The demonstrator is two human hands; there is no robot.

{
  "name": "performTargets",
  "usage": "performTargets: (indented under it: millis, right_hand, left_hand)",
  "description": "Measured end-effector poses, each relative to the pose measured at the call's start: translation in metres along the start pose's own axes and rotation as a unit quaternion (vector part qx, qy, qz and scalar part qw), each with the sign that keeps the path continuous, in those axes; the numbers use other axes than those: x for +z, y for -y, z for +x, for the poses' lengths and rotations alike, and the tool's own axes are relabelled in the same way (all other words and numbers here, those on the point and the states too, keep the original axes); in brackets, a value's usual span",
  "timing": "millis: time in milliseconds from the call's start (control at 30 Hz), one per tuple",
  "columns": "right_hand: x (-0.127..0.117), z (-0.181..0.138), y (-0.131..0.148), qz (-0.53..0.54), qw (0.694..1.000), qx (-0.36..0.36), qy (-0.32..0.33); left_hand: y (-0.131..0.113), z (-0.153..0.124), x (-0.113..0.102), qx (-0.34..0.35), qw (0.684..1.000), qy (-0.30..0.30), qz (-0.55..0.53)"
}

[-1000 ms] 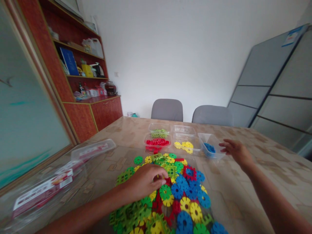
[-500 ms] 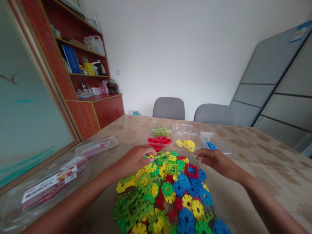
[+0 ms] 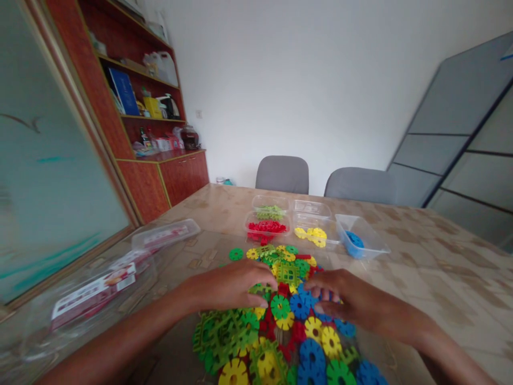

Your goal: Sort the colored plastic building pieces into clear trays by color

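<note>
A heap of plastic interlocking discs [image 3: 280, 331] in green, yellow, red and blue lies on the table in front of me. My left hand [image 3: 232, 286] rests on the heap's left part, fingers curled over green and yellow pieces. My right hand [image 3: 344, 299] lies on the heap's right part, fingertips pressed together on blue pieces [image 3: 306, 305]. Behind the heap stand clear tubs: one with red pieces [image 3: 266, 227], one with light green pieces [image 3: 269, 211], one with yellow pieces [image 3: 312, 233] and one with blue pieces [image 3: 356, 240].
A clear plastic case with a red and white label [image 3: 96, 291] and its lid [image 3: 166, 235] lie at the left. An empty clear tub [image 3: 310, 207] stands behind the yellow one. Two grey chairs [image 3: 282, 174] face the far table edge. A wooden shelf unit [image 3: 148, 128] stands at the left.
My left hand drew back from the heap's far edge to its middle. My right hand moved left and toward me, down onto the blue pieces. The view tilted slightly.
</note>
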State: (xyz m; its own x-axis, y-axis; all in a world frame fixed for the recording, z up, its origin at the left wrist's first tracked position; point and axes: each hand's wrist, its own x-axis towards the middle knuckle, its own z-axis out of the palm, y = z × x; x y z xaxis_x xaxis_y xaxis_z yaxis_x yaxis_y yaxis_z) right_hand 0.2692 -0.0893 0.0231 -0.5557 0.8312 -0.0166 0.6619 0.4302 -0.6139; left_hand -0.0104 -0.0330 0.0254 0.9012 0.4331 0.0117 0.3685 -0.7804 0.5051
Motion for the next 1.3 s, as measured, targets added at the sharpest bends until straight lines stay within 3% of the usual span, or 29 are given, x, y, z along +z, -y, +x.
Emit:
performTargets:
  millis: [100, 200, 300, 367, 500, 667, 900, 1033, 1167, 1300]
  right_hand:
    - [0.000, -0.002, 0.009, 0.002, 0.999, -0.001, 0.035]
    - [0.000, -0.004, 0.015, -0.048, 0.996, 0.024, 0.065]
    - [0.003, -0.020, 0.018, -0.086, 0.990, 0.042, 0.102]
    - [0.008, -0.037, 0.017, -0.084, 0.992, 0.019, 0.093]
    - [0.026, -0.059, 0.012, -0.093, 0.995, -0.015, 0.037]
    - [0.048, -0.046, 0.003, -0.128, 0.990, 0.017, 0.047]
    - [0.045, -0.030, -0.012, -0.109, 0.994, 0.009, -0.019]
    - [0.043, -0.016, -0.006, -0.135, 0.990, 0.025, -0.040]
    - [0.043, -0.003, 0.014, -0.140, 0.989, 0.000, -0.047]
    - [0.047, -0.005, 0.029, -0.098, 0.995, -0.024, -0.026]
  left_hand:
    - [-0.002, 0.001, -0.001, -0.006, 1.000, 0.005, -0.002]
    - [-0.003, -0.002, -0.002, 0.004, 0.998, 0.061, 0.010]
    - [-0.007, -0.008, 0.001, 0.013, 0.992, 0.115, 0.046]
    - [-0.011, -0.012, 0.005, 0.014, 0.990, 0.119, 0.076]
    - [-0.016, -0.017, 0.015, 0.019, 0.990, 0.093, 0.108]
    - [-0.013, -0.016, 0.019, 0.018, 0.993, 0.069, 0.095]
    - [-0.006, -0.006, 0.026, -0.013, 0.999, -0.004, 0.051]
    - [-0.001, -0.004, 0.028, -0.024, 0.997, -0.031, 0.067]
    - [-0.021, -0.019, 0.019, -0.002, 0.998, -0.020, 0.066]
    - [-0.058, -0.034, 0.029, 0.098, 0.992, 0.074, 0.023]
